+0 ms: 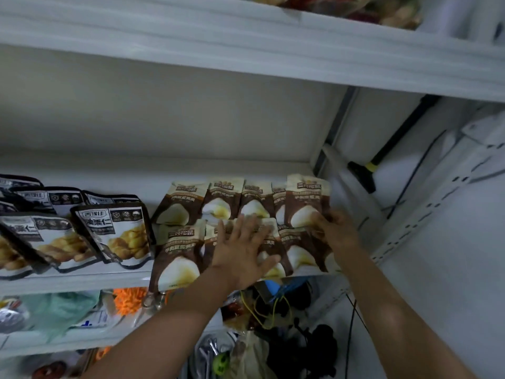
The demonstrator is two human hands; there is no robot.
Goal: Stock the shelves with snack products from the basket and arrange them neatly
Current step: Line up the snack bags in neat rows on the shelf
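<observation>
Brown and cream snack bags (177, 250) with a white nut picture lie in two rows on the white middle shelf (82, 280), on its right half. The far row shows about five bags. The near row shows about four, though hands cover part of it, so the count is not sure. The near bags overlap the far ones a little, and the leftmost near bag hangs over the shelf's front edge.

The left hand (243, 247) lies flat with fingers spread wide, pressing down on the middle bags of the near row. The right hand (334, 228) is at the right end of the rows, its fingers curled and pinching the lower edge of the far right brown bag (306, 201).

To the left on the same shelf lie black and white snack bags (114, 233) with yellow twisted snacks pictured. About six show, stacked in overlapping rows.

A white shelf (246, 42) sits above with blurry packets on it. Below, a lower shelf (82, 340) holds mixed things, too blurry to name.
</observation>
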